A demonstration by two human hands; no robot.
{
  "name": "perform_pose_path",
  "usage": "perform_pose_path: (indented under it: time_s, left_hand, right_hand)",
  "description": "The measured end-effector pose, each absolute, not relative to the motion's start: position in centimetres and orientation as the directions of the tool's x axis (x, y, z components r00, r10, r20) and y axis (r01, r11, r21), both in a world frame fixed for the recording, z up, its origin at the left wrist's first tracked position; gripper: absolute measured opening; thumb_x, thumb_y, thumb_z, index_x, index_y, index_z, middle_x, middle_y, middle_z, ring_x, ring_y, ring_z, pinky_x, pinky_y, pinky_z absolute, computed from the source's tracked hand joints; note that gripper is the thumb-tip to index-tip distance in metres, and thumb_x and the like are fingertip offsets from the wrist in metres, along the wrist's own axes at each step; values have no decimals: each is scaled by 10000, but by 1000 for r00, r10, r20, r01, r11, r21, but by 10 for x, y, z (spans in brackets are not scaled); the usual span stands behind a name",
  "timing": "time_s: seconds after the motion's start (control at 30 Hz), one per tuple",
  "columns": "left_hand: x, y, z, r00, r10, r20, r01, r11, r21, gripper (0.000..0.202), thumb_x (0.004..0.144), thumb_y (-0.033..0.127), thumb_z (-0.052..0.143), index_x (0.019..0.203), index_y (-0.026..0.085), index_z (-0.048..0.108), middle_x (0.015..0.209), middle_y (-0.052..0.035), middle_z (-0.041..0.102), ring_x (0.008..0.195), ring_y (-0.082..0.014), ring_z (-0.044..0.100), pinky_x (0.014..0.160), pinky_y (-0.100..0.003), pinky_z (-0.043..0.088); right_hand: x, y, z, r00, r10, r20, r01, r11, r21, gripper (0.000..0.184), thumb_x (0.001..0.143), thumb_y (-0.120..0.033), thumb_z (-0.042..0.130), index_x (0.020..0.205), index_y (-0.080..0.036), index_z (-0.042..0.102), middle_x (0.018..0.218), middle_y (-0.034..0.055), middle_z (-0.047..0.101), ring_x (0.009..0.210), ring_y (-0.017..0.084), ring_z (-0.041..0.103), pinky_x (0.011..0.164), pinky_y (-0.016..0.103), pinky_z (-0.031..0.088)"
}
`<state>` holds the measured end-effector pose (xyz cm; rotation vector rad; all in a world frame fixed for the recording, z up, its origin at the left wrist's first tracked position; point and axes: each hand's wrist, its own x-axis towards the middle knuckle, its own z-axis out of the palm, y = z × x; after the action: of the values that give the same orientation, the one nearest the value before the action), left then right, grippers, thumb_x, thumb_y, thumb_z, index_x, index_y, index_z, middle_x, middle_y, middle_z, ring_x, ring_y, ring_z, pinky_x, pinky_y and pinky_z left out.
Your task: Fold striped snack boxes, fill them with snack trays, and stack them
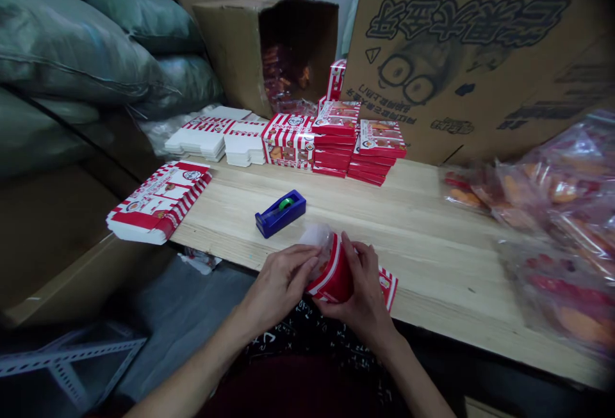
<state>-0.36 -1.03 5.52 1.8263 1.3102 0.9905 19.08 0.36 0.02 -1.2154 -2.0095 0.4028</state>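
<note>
My left hand (278, 283) and my right hand (360, 290) both grip a curved red paper carton (332, 272) just over the near edge of the pale wooden tabletop (432, 251). A crumpled clear plastic wrap (315, 244) sticks out of the carton's open end, pressed by my left fingers. Under my right hand lies a red-and-white striped printed card (388, 287), partly hidden. A blue tape dispenser (281, 213) with a green roll stands a short way beyond my hands.
Stacks of flat red-and-white printed boxes (331, 143) stand along the table's back. Another flat stack (158, 201) overhangs the left end. Clear bags of orange-red food (562, 226) lie at the right. Large cardboard cartons (461, 59) and grey-green sacks (81, 40) rise behind.
</note>
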Motion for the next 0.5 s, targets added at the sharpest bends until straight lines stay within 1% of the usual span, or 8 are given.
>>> perform_pose_path:
  time_s: [0.07,0.17,0.23,0.3,0.33,0.4,0.47,0.5]
  left_hand:
    - [1,-9,60,310,918,246,474,-374,798,388,1040,263,519,1410,259,634,1407,-103,681,1334,-267,614,1148,-501,479]
    - [9,-13,64,166,914,370,493,-402,772,729,939,328,705,1593,295,385,1623,-93,464,1540,-336,348,1259,-598,284]
    - [12,-18,61,23,962,273,348,-263,900,777,920,373,733,1600,289,366,1616,-110,469,1503,-352,410,1228,-565,358]
    - [10,-23,54,41,997,63,102,-67,993,611,974,399,654,1540,259,471,1504,-123,593,1374,-331,570,1130,-490,492]
    - [8,-25,50,90,996,-23,12,22,1000,536,994,406,620,1497,247,527,1442,-122,645,1321,-322,614,1095,-469,521]
    - [3,-31,40,169,978,-126,-64,138,988,479,994,417,616,1438,240,589,1386,-112,683,1306,-318,621,1106,-469,507]
    - [1,-37,30,203,961,-187,-64,203,977,454,982,434,633,1399,254,621,1377,-98,689,1338,-313,591,1149,-472,459]
    - [3,-39,26,200,955,-217,-52,232,971,437,982,453,626,1371,255,642,1372,-97,691,1351,-311,577,1164,-468,438]
  right_hand:
    - [195,5,5,-201,875,440,619,462,-635,1202,674,-304,865,1648,-370,165,1384,123,397,1286,394,468,1129,693,387]
    - [194,0,22,-17,890,455,597,374,-709,1229,676,-356,881,1658,-349,143,1390,132,375,1303,393,451,1079,665,448]
    - [189,-12,32,121,885,449,571,308,-761,1304,641,-417,915,1666,-332,115,1390,137,368,1303,402,444,1070,673,449]
    - [184,-30,37,217,892,397,493,251,-833,1319,628,-473,930,1665,-348,125,1394,133,370,1293,399,457,1036,646,488]
    - [183,-39,37,237,909,342,416,224,-882,1266,662,-508,907,1662,-358,145,1405,131,379,1293,390,472,1015,614,515]
    - [184,-57,31,227,962,151,201,105,-974,1020,816,-598,759,1648,-359,220,1429,127,440,1304,365,516,994,552,548]
    - [188,-69,19,210,972,-104,5,-107,-994,745,961,-654,521,1607,-320,356,1407,125,559,1318,352,554,1007,532,547]
    - [189,-73,12,220,951,-217,-59,-209,-976,690,992,-672,431,1568,-292,434,1374,125,618,1317,356,568,1016,536,541]
